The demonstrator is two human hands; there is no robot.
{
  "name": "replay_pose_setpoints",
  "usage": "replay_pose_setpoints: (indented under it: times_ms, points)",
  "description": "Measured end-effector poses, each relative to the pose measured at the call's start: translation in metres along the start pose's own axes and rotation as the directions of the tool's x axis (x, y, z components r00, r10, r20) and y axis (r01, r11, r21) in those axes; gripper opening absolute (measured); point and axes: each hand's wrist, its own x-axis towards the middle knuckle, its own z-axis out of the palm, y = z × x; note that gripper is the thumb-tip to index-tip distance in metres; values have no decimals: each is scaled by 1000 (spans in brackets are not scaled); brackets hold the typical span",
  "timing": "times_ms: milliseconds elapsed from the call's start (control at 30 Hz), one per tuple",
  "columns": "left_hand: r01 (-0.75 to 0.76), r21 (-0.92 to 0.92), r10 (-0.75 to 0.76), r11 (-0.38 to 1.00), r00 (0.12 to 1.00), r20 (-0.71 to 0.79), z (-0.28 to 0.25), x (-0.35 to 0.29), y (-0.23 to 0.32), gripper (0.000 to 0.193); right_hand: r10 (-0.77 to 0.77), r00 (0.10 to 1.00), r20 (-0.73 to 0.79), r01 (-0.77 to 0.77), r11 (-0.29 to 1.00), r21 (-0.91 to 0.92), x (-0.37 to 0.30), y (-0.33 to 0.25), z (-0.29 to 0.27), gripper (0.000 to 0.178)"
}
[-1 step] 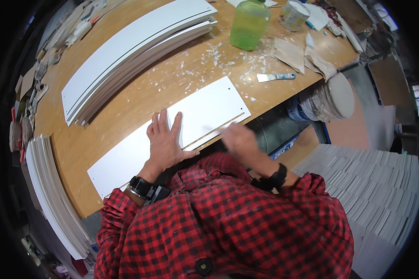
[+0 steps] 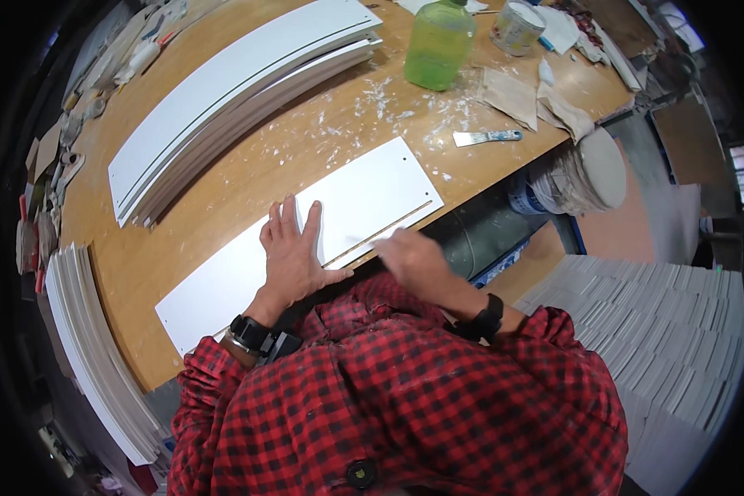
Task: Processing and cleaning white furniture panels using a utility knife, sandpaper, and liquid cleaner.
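A long white panel lies slantwise along the bench's near edge, with a narrow brownish groove near its close side and small dark holes at its ends. My left hand rests flat across the panel's middle, fingers spread and thumb reaching over the near edge. My right hand is at the groove, right of the left hand. Its fingers are curled together and blurred by motion; whatever they may hold is hidden.
On the wooden bench are stacked white panels, a putty knife, a jug of green liquid, a can and sandpaper-like sheets. More panels stand left; board stacks fill the lower right.
My right hand has shifted slightly left along the panel's near edge, toward my left hand. The left hand and the panel keep their places.
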Motion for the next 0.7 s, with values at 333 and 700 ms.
replay_pose_setpoints:
  times_ms: [333, 700]
  points:
    - [-64, 25, 60, 998, 991, 121, -19, -22, -33, 112, 281, 941, -187, -321, 916, -240, 8, 42, -37, 17]
    - [-81, 67, 66, 994, 977, 204, -28, -33, -65, 116, 387, 916, -103, -385, 922, 36, 54, 73, -46, 18]
